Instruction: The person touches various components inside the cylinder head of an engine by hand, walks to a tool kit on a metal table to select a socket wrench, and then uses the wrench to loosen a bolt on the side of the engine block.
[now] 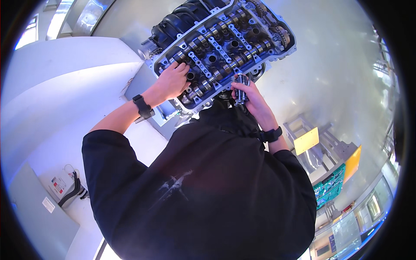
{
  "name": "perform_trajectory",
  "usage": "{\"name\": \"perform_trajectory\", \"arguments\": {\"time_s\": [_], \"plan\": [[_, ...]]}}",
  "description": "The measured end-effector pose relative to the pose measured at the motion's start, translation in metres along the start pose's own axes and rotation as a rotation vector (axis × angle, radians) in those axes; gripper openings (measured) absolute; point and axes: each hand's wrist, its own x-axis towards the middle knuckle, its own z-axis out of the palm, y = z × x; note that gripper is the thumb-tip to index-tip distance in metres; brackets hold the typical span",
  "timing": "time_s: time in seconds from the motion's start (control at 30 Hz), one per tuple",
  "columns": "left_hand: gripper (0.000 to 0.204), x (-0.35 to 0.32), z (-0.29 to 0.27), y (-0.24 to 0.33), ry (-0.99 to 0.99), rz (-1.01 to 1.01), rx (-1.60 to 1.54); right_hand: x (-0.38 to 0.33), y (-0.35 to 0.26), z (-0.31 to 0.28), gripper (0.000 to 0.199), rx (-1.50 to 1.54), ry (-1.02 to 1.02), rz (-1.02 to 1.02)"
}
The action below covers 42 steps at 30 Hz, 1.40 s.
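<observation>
An engine cylinder head (223, 52) with its cover off lies tilted in front of me, two camshafts (221, 69) and their bearing caps bare. My left hand (171, 81) reaches over its near left end, beside a round plug tube (190, 76). The fingers there are bent and closed, and what lies between their tips is hidden. By the near edge of the head, my right hand (255, 100) is closed around a bunch of metal bolts (241, 89), with several shanks and heads sticking out of the grip.
A black ribbed intake manifold (182, 21) runs along the engine's far side. Timing sprockets (281, 37) sit at its right end. To the right stand a metal cart (323, 162) and a green tool tray (331, 186). A white curved surface (78, 78) fills the left.
</observation>
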Motion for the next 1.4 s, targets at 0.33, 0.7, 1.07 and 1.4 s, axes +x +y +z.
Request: {"name": "perform_trajectory", "arguments": {"time_s": [0.33, 0.7, 1.07, 1.4], "plan": [[0.033, 0.005, 0.028, -0.016, 0.053, 0.087, 0.047, -0.005, -0.002, 0.005, 0.035, -0.019, 0.027, 0.018], [0.022, 0.022, 0.038, -0.024, -0.177, 0.152, 0.140, -0.005, -0.002, 0.002, 0.035, 0.006, 0.052, 0.003], [0.044, 0.039, 0.024, -0.018, -0.270, -0.088, -0.028, -0.006, 0.002, -0.005, 0.035, 0.056, 0.047, -0.037], [0.049, 0.033, 0.031, -0.032, -0.133, 0.023, -0.132, -0.006, 0.003, -0.012, 0.038, 0.075, 0.041, -0.037]]}}
